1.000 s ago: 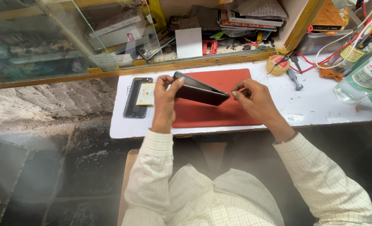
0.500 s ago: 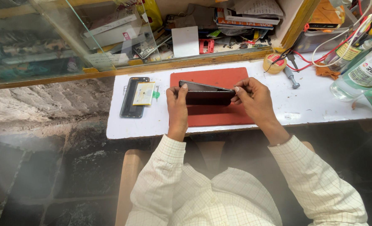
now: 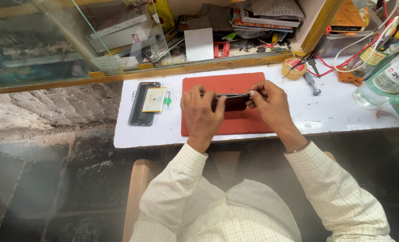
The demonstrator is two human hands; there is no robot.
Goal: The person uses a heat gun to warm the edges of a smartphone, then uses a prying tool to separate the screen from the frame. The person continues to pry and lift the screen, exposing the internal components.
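Both hands grasp a dark phone (image 3: 230,102) edge-up above the red mat (image 3: 235,85) on the white table (image 3: 325,112): left hand (image 3: 201,112) at one end, right hand (image 3: 271,105) at the other.

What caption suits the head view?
Both hands, left hand and right hand, hold a dark phone over a red mat.

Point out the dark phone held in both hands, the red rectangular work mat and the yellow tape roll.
dark phone (image 3: 230,102), head view, middle of its edge.
red rectangular work mat (image 3: 228,83), head view, bare upper part.
yellow tape roll (image 3: 293,67), head view, top face.
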